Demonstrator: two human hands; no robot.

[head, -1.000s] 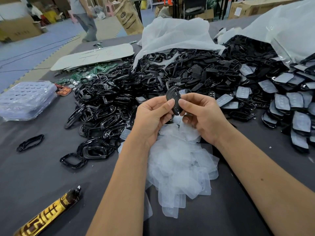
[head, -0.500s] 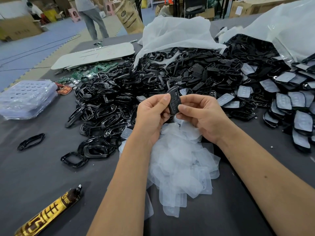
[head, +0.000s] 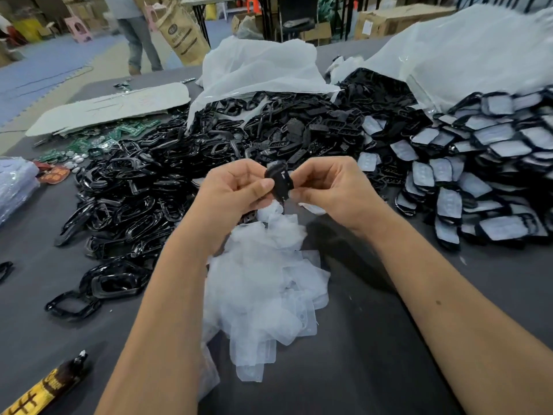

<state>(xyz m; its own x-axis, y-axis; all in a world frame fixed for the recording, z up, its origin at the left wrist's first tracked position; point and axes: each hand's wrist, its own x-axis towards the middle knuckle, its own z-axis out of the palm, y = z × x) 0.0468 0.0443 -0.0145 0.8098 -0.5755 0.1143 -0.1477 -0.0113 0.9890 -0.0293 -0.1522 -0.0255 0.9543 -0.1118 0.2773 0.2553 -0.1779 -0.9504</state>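
Pinched the black key shell [head: 279,181] between left hand [head: 236,190] and right hand [head: 332,187], raised above the heap of clear films [head: 263,280] on the desk [head: 374,369]. Seemingly mid-assembly, working its face. Probably called next for steady thumb pressure, then sorting onto a pile.

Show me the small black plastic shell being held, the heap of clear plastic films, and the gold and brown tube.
small black plastic shell [head: 279,179]: head view, its upper face.
heap of clear plastic films [head: 263,290]: head view, middle of the heap.
gold and brown tube [head: 36,396]: head view, its gold body.
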